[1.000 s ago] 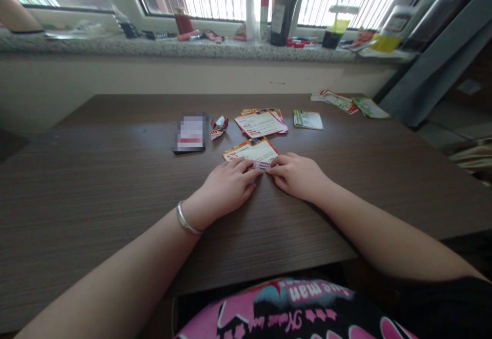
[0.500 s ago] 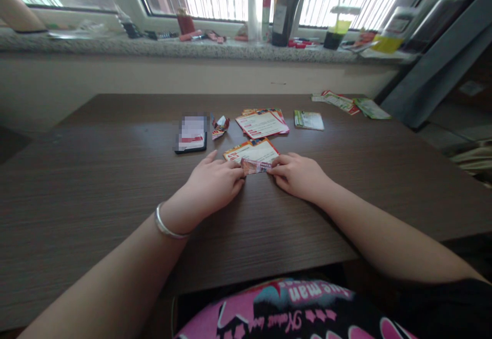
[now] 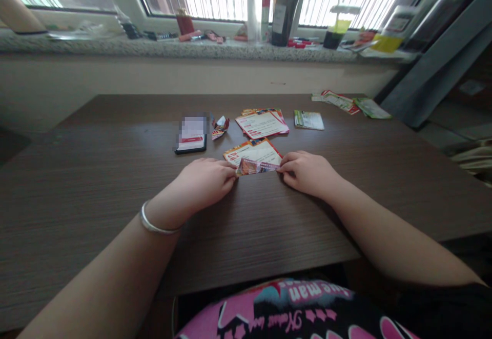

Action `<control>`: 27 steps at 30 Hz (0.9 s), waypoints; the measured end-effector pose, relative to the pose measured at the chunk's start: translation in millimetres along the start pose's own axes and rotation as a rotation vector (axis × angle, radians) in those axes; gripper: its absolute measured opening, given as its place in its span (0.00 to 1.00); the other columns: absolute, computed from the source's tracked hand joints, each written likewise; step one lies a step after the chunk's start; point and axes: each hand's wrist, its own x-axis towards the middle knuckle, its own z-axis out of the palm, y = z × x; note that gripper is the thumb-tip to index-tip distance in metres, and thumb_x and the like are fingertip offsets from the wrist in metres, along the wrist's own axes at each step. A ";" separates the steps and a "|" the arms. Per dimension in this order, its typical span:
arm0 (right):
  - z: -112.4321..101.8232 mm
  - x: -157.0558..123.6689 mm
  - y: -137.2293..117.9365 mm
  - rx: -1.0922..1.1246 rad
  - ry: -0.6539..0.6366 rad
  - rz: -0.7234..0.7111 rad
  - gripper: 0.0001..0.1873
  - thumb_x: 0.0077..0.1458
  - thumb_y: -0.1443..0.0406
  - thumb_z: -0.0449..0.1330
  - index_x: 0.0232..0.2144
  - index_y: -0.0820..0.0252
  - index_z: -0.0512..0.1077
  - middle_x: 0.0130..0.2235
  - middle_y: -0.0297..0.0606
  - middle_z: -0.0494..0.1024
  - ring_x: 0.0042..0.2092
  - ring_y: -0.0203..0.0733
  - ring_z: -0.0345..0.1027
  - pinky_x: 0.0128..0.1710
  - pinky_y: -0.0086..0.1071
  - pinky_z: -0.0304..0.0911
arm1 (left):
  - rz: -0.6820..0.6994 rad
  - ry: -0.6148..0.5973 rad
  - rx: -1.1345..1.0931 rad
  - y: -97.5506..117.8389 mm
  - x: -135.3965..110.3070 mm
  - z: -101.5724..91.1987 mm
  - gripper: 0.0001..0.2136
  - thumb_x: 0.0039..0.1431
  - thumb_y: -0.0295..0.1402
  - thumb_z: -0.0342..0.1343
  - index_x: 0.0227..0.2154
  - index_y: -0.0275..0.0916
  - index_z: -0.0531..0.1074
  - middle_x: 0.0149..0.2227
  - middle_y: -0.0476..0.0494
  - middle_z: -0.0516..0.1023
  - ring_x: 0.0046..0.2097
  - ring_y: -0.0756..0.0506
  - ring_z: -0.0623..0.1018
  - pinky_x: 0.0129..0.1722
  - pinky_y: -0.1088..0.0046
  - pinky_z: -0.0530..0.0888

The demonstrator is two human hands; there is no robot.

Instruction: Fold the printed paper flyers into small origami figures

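Note:
A printed paper card point(image 3: 251, 151) lies on the brown table, its near edge folded up into a strip with a pinkish picture on it. My left hand point(image 3: 205, 179) is closed at the strip's left end, thumb and fingers pinching the paper. At the right end, my right hand point(image 3: 305, 171) pinches the same card between thumb and fingertips. Just beyond it rests a stack of similar cards point(image 3: 262, 123). To the left of that stack sits a small folded paper piece point(image 3: 220, 127), red and white.
A phone point(image 3: 191, 135) with a blurred screen lies left of the cards. A small green-and-white card pile point(image 3: 309, 120) is to the right, with more paper pieces point(image 3: 340, 102) at the far right edge. Bottles point(image 3: 285, 16) and small items line the window sill.
Both hands have slid outward, the left one further, to the ends of the folded strip. More of the strip shows between them. The left fingers have drawn in.

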 end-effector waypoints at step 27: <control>11.1 4.7 22.2 0.307 0.269 -0.016 0.15 0.57 0.67 0.54 0.45 0.56 0.75 0.48 0.40 0.76 0.49 0.43 0.70 0.50 0.39 0.65 | -0.042 0.161 0.018 -5.4 5.4 19.8 0.15 0.64 0.41 0.46 0.42 0.40 0.75 0.44 0.39 0.74 0.43 0.42 0.75 0.44 0.64 0.73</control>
